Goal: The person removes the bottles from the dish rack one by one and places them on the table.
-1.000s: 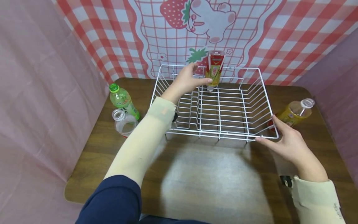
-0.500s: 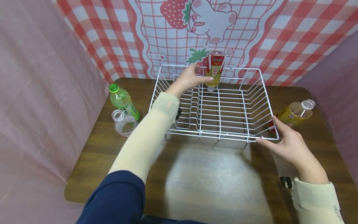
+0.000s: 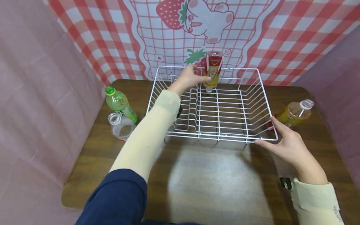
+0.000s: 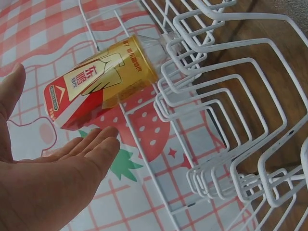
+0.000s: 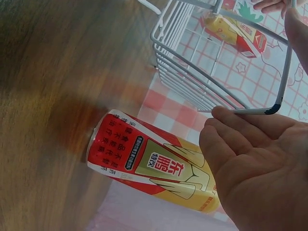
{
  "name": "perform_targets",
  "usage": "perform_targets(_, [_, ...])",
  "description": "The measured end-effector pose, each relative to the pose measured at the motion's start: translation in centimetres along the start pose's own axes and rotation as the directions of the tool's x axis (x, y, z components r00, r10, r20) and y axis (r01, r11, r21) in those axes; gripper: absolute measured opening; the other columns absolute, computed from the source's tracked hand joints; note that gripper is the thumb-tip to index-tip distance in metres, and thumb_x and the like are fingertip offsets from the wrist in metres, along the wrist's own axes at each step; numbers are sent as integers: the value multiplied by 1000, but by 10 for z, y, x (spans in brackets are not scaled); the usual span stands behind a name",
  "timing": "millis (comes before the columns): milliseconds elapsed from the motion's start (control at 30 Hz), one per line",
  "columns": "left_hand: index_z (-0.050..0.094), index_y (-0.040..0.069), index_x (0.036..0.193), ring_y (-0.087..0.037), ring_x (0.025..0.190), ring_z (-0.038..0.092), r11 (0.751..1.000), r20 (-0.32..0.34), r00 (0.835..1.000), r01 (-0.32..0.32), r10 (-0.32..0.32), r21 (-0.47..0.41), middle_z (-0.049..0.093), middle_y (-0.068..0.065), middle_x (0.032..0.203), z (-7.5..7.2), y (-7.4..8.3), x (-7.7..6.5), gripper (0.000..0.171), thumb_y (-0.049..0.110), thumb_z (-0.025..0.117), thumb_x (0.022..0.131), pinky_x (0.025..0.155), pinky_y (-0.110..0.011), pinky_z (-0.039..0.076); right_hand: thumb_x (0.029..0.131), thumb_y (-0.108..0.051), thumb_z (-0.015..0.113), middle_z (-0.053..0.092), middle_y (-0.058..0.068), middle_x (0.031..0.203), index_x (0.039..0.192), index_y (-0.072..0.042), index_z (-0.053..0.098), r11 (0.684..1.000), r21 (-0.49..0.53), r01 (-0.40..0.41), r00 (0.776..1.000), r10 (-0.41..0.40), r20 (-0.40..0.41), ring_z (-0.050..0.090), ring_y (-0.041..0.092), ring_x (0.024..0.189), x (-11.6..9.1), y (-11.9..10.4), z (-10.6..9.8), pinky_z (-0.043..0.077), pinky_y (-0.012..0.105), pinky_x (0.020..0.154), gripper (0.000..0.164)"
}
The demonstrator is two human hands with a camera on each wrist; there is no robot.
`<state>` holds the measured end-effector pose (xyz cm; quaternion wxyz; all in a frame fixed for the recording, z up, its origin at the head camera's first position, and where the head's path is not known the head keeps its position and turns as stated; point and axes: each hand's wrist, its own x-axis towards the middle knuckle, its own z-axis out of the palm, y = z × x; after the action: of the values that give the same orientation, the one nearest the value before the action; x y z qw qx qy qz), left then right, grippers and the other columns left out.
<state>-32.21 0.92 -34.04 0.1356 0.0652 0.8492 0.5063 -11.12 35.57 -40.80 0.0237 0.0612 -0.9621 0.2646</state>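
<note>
A white wire dish rack (image 3: 230,136) stands on the wooden table. In its back part, an upside-down plastic bottle (image 3: 212,69) with a red and yellow label leans neck-down against the back rail. My left hand (image 3: 187,80) reaches over the rack beside this bottle. In the left wrist view, that hand's fingers are extended and a gap separates them from the bottle (image 4: 103,82). My right hand (image 3: 289,144) rests against the rack's front right corner, thumb along the front rail, fingers along the side rail. Just behind it stands another red and yellow bottle (image 5: 154,161), uncapped in the head view.
Left of the rack stand a green bottle (image 3: 119,101) with a green cap and a clear open-necked bottle (image 3: 122,127), partly hidden by my left forearm. A red checkered cloth (image 3: 270,47) hangs behind the table (image 3: 219,184). Pink curtains (image 3: 31,93) hang at both sides.
My left hand has shifted very slightly beside the upside-down bottle. The whole head view has drifted a little; the right hand, rack and bottles keep their places.
</note>
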Motion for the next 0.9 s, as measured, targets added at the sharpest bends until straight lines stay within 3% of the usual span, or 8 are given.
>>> perform_targets(300, [33,3,157,-23,135,47,1000,-5,1000,24,-24,-7,45,-15,153,6,-2,10,94,32,86,84,108,-34,43,70,-38,95,44,39,143,158,-1,33,1000,10,11,1000,-11,-21,46,59,123,0,3,0,39,72,92,114])
perform_targets(433, [34,3,156,-23,135,47,999,-18,999,43,-43,1,45,-14,153,8,-3,14,92,30,86,85,108,-34,43,74,-38,92,45,40,142,159,-2,32,1000,16,15,1000,-14,-19,46,59,123,0,3,0,39,72,91,110])
perform_targets(667, [45,0,148,-26,127,53,998,-25,999,45,-44,46,51,-16,146,9,-4,20,80,31,85,86,102,-35,48,76,-37,91,45,38,143,159,-5,31,1000,28,8,1000,-7,-19,46,58,123,1,2,0,39,71,91,108])
perform_targets(900, [47,4,148,-24,129,52,997,13,998,64,-64,35,53,-12,145,11,-6,24,76,27,85,86,105,-36,46,77,-39,90,45,38,143,159,-4,31,1000,23,15,1000,-15,-14,47,58,122,0,4,1,38,71,91,107])
